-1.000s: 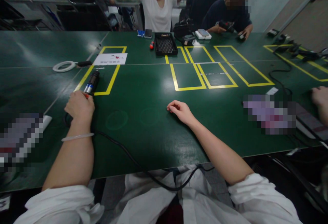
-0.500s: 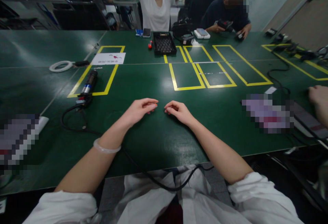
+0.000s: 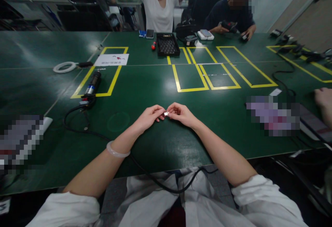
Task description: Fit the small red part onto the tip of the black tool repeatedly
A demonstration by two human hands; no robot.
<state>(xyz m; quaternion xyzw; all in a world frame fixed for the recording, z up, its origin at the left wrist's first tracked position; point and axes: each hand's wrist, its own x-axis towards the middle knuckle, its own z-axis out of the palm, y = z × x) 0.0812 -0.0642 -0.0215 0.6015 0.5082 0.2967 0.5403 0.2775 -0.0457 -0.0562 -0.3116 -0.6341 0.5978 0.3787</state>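
Both of my hands are held close together above the near middle of the green table (image 3: 145, 85). A small bright silver-white piece (image 3: 166, 114) shows between the fingertips; it is too small for me to tell its kind. My left hand (image 3: 151, 115) pinches the piece from the left, thumb and fingers pressed together. From the other side, my right hand (image 3: 181, 112) has its bent fingers closed on the piece's right end. The fingertips hide part of it. On the left forearm is a pale bracelet (image 3: 118, 151).
Black-and-silver electric screwdriver (image 3: 91, 85) with its cable lies left, inside yellow tape. A paper sheet (image 3: 112, 60) and white cable coil (image 3: 64, 67) lie beyond it. Farther off sit a black tray (image 3: 168, 43) and a red-tipped object (image 3: 154, 45). People sit opposite; another person's hand (image 3: 323, 100) rests at right.
My left hand has moved right and slightly down, closing the gap to my right hand. The small bright piece now shows between their fingertips. The view has shifted slightly.
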